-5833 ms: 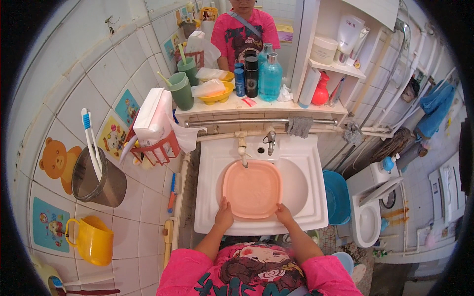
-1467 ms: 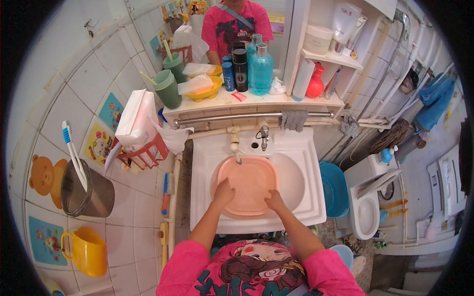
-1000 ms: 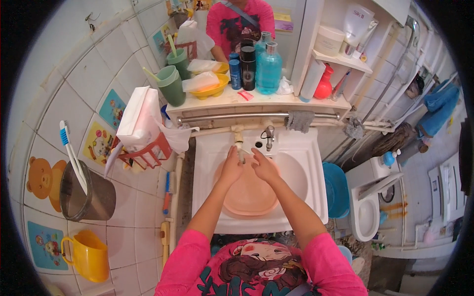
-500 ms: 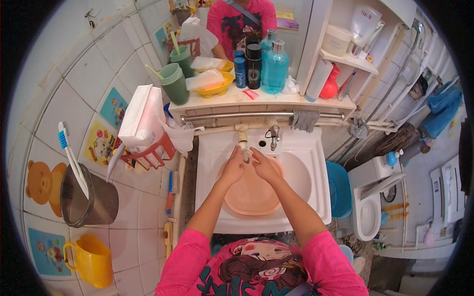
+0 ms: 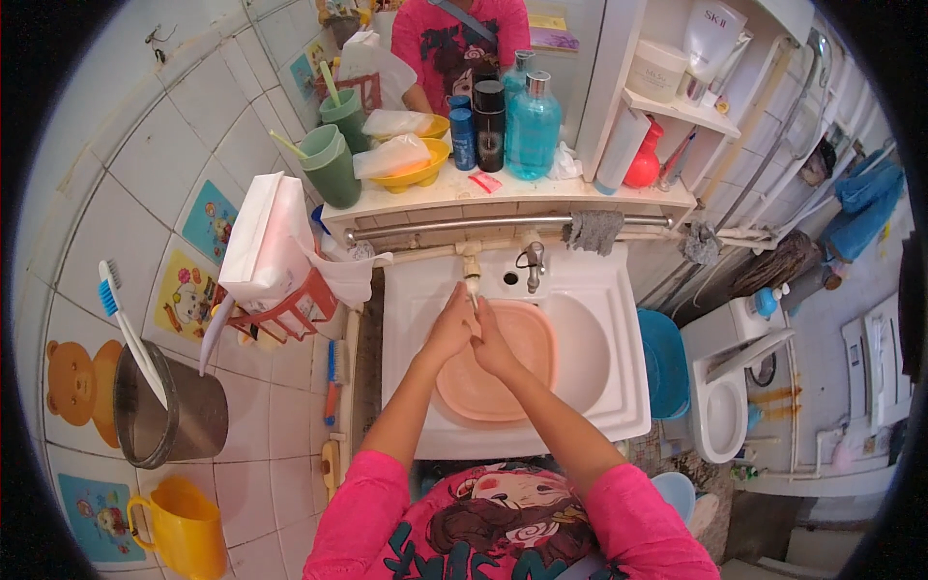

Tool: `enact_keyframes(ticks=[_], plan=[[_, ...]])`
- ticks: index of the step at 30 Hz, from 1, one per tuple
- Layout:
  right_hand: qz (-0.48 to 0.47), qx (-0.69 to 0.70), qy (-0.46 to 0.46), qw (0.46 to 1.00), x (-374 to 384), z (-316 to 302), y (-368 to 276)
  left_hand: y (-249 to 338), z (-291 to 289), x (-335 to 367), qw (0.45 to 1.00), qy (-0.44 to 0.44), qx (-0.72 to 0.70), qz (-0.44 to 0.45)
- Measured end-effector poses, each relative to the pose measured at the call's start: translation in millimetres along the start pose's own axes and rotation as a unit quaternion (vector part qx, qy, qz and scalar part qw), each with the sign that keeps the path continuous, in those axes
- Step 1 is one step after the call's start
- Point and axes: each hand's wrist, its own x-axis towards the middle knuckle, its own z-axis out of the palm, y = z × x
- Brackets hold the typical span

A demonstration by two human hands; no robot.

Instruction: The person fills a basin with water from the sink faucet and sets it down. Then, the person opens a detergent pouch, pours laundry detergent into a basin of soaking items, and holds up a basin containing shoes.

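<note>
Over a peach plastic basin [image 5: 512, 387] in the white sink [image 5: 411, 425], both my hands meet just below the pale tap [image 5: 472, 263]. My left hand [image 5: 450, 329] has its fingers stretched toward the spout. My right hand [image 5: 495, 344] lies against it, palm to palm, fingers also pointing up at the tap. No object shows in either hand. Where the palms touch, the surfaces are hidden. A metal tap [image 5: 534, 267] stands to the right, beside a round dark hole in the sink top.
A metal rail [image 5: 454, 228] with a grey cloth [image 5: 593, 232] runs behind the sink. Bottles, green cups and a yellow soap dish [image 5: 414, 174] line the shelf above. At left hang a tissue pack [image 5: 266, 237] and a dark toothbrush cup [image 5: 198, 411]. Right: a blue bin [image 5: 662, 362] and toilet [image 5: 720, 420].
My hands were apart on either side of the tap spout. They have come together, lower and nearer me, with the right one moving left against the left. The view has shifted slightly.
</note>
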Motion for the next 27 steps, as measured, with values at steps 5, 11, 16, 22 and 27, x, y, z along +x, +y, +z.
enact_keyframes(ticks=[5,11,16,22,27], plan=[[-0.026,0.004,0.015,1.000,-1,13,-7,-17,2,4,0.994,-0.003,-0.105,-0.009],[-0.012,0.006,-0.029,0.999,4,4,-10,-13,7,1,0.994,0.001,-0.110,-0.008],[0.012,0.011,-0.036,0.999,-1,-4,-3,-19,8,0,0.989,-0.017,-0.148,-0.018],[0.113,-0.066,0.008,0.991,-43,-33,51,-53,39,-31,0.992,0.017,-0.120,-0.028],[0.290,-0.191,0.130,0.929,-71,-52,71,-82,54,-58,0.990,0.024,-0.046,-0.134]])
